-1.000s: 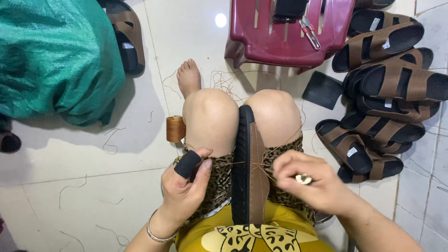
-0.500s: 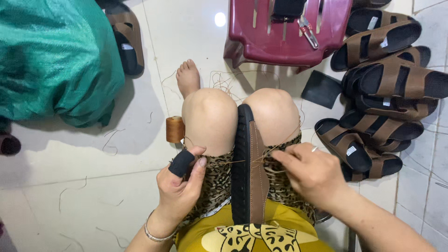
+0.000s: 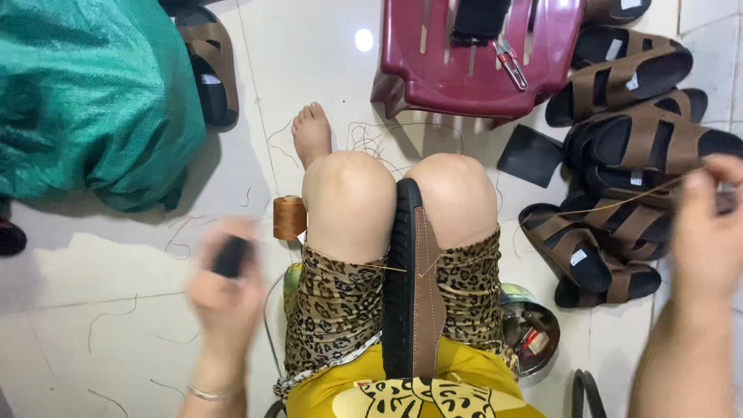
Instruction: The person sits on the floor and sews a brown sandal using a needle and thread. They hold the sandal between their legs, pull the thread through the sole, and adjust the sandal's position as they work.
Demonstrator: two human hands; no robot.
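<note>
Sandal sole [image 3: 414,286] sits clamped between the knees, long axis 12-to-6, with thread [image 3: 611,203] running to the right hand [image 3: 708,232] pinching it at 2 o'clock, and the blurry left hand [image 3: 228,290] gripping a black pad [image 3: 231,257] at 9.

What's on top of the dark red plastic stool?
On the dark red plastic stool lie small scissors and a black piece, its upper part cut off by the frame. Anything beneath the piece is hidden.
</note>
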